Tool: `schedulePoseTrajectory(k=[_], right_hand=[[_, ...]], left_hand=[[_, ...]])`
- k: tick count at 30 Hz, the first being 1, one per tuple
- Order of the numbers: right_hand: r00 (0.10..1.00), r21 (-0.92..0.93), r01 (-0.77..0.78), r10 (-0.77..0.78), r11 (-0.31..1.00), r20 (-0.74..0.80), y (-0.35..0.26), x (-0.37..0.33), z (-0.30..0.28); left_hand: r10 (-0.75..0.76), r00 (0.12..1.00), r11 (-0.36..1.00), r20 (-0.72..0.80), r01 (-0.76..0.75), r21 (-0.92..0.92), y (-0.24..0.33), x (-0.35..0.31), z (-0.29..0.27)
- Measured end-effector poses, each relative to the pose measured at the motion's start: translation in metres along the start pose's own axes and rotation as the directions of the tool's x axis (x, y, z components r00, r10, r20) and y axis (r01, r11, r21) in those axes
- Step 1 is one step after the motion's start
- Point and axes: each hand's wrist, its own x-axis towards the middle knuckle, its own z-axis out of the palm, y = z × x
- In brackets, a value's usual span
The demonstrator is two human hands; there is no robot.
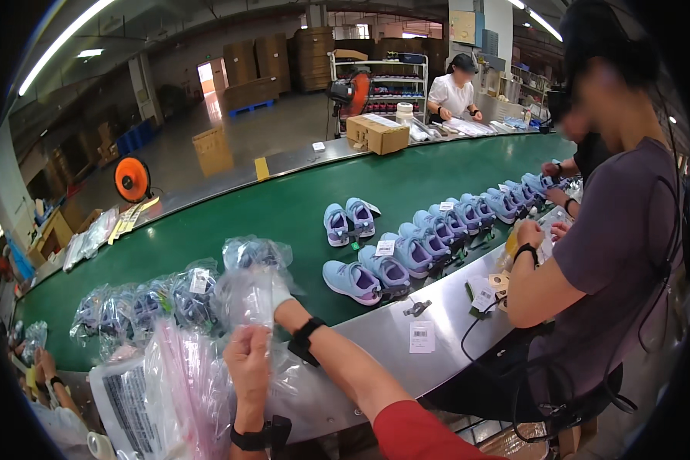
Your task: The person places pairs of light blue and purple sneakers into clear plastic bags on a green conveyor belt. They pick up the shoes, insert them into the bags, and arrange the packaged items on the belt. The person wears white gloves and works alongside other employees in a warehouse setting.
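Note:
My left hand (pixel 249 356) is closed, pinching the edge of a clear plastic bag (pixel 245 295) over the near side of the green belt. My right hand (pixel 286 307) reaches into the same bag from the right; plastic covers its fingers, so their grip is hidden. At the bag's far end, light blue shoes (pixel 257 253) show through the film. Left of it, a row of bagged shoes (pixel 142 303) lies on the belt, one bag bearing a white label. Close to my left hand is a stack of clear and pinkish plastic bags (pixel 180 376).
Unbagged light blue shoes (pixel 353 281) line the belt (pixel 299 207) to the right, with one pair (pixel 349 221) farther back. A co-worker (pixel 613 207) stands at right; another person (pixel 454 96) works across the belt. A white tag (pixel 422 337) lies on the metal edge.

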Motion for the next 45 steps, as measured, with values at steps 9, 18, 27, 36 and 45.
schedulePoseTrajectory(k=[9,18,27,36,45], right_hand=[[0.959,0.902,-0.269,0.178,0.337,0.220,-0.006,-0.142,-0.033],[0.928,0.162,-0.284,0.313,0.945,-0.203,0.000,-0.201,-0.121],[0.930,-0.249,0.309,-0.346,0.918,-0.122,-0.033,-0.204,-0.057],[0.927,-0.085,-0.019,0.050,0.996,0.372,-0.052,-0.149,-0.086],[0.929,-0.286,-0.312,0.229,0.906,-0.289,0.064,-0.179,-0.162]], left_hand=[[-0.410,0.908,0.788,-0.087,0.304,-0.536,-0.015,-0.016,0.006],[-0.158,0.962,0.902,-0.222,0.049,-0.429,0.012,-0.028,-0.029],[-0.040,0.977,0.999,0.208,0.047,-0.028,0.049,-0.086,0.028],[0.170,0.985,0.945,-0.026,-0.156,0.287,0.046,-0.068,-0.008],[-0.070,0.985,0.990,-0.155,0.050,-0.134,0.019,-0.049,0.006]])
